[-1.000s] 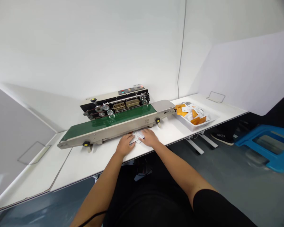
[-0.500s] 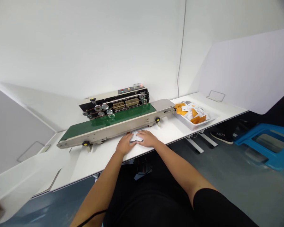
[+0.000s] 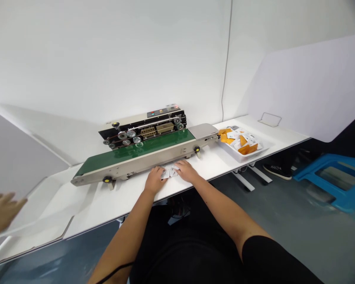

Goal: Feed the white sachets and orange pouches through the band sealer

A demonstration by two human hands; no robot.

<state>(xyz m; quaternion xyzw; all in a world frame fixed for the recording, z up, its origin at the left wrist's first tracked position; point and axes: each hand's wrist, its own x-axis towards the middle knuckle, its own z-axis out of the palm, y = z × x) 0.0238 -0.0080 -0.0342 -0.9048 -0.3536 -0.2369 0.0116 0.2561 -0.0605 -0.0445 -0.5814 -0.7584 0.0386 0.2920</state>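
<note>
Just in front of the conveyor machine, a small white printed packet (image 3: pixel 173 170) lies low over the white table (image 3: pixel 136 192). My left hand (image 3: pixel 155 180) has its fingers closed on the packet's left edge. At the packet's right side, my right hand (image 3: pixel 186 171) grips it with curled fingers. The packet shows a crease or seam down its middle; whether it is one piece or two I cannot tell. Behind both hands runs the green belt (image 3: pixel 118 154) of a band sealer (image 3: pixel 146 128) with rollers and a small control panel.
To the right stands a white tray (image 3: pixel 241 157) of orange and white packets (image 3: pixel 245 141). At the left is a whitish translucent bin (image 3: pixel 47 215), with another person's hand (image 3: pixel 2 215) near it. A blue stool (image 3: pixel 337 179) is on the floor at right.
My hands have moved slightly apart, showing more of the packet. The other person's hand has come further into view at left, and the translucent bin there has shifted. The machine has not moved.
</note>
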